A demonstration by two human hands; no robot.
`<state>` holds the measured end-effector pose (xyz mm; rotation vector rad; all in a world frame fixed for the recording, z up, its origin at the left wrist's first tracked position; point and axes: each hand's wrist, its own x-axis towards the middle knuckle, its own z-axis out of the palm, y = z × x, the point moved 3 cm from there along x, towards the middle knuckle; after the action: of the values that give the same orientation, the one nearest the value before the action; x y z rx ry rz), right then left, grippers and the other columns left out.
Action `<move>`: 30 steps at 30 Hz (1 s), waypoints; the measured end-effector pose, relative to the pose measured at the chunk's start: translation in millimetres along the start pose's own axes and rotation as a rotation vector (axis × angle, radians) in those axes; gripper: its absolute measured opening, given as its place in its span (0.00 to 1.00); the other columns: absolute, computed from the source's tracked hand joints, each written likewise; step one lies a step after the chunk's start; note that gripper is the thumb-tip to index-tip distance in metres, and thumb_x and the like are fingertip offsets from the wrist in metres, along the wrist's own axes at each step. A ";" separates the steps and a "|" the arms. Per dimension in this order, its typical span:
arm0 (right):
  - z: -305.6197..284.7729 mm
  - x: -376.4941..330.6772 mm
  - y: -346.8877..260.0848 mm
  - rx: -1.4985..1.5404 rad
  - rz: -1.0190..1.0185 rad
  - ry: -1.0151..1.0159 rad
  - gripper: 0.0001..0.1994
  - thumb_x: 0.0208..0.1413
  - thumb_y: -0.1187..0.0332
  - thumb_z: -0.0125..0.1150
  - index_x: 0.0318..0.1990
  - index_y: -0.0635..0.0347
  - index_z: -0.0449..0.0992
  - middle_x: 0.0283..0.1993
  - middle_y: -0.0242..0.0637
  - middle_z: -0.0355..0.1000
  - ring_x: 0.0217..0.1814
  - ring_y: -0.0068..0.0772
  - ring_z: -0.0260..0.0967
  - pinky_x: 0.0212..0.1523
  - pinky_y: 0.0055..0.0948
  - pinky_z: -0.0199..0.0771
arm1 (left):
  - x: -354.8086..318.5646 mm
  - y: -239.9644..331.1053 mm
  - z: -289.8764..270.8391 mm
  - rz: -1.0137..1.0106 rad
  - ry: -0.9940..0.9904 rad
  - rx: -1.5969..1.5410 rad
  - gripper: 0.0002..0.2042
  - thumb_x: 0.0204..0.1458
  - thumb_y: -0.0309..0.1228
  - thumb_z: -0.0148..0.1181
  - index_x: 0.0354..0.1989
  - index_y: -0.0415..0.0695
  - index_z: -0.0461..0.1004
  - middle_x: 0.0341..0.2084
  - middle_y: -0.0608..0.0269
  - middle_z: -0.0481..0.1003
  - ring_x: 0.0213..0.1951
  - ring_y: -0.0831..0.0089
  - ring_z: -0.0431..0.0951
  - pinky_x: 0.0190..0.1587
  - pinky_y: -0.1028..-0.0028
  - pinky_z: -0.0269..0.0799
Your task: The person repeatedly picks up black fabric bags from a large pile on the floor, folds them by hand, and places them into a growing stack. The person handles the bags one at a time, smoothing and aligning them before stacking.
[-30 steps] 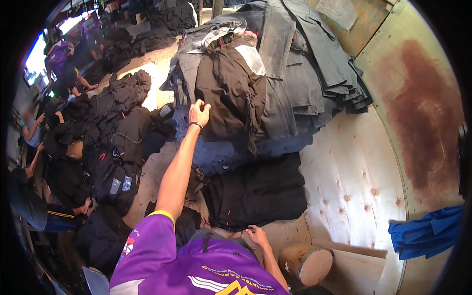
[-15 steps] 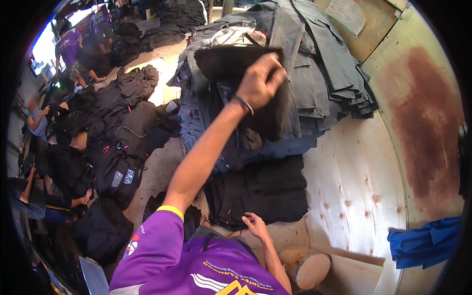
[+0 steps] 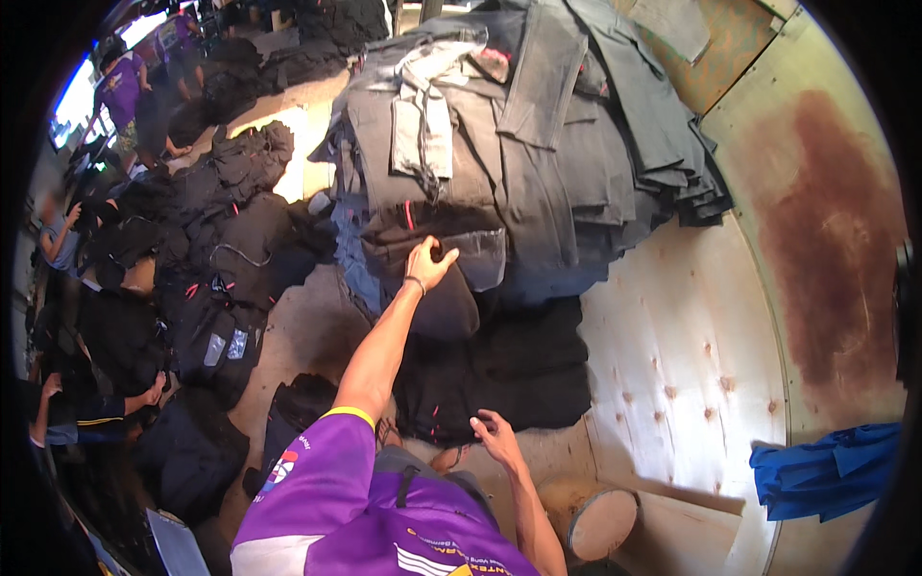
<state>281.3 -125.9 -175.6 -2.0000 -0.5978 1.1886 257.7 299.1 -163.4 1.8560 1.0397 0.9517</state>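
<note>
My left hand reaches forward, fingers closed on a dark garment that hangs against the front of a big heap. The garment has a small pink-red mark near its top and a shiny greyish flap at its right side; its exact kind is unclear. Behind it rises the heap of grey and black clothes, a pale grey piece lying on top. My right hand is held low, fingers loosely apart and nothing visible in it, over the near edge of a flat stack of black garments.
A round wooden stool-like drum stands beside my right arm. Blue cloth lies at the lower right by a wooden panel. To the left, dark clothing piles cover the floor, with several people working around them.
My left hand has come down and nearer with the dark garment, uncovering the pale grey piece on the heap. My right hand stays almost where it was.
</note>
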 end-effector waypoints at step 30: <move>47.9 214.3 -239.7 0.152 -0.362 0.115 0.16 0.47 0.63 0.74 0.39 0.67 0.83 0.33 0.38 0.82 0.34 0.29 0.78 0.39 0.34 0.77 | 13.0 -10.2 -73.2 -0.038 -0.108 -0.260 0.22 0.57 0.46 0.62 0.32 0.33 0.78 0.24 0.46 0.76 0.32 0.63 0.79 0.38 0.64 0.71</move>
<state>332.5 190.7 -122.4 -1.7294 -0.7496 0.8671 195.7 334.1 -139.8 1.6481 0.8400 0.9075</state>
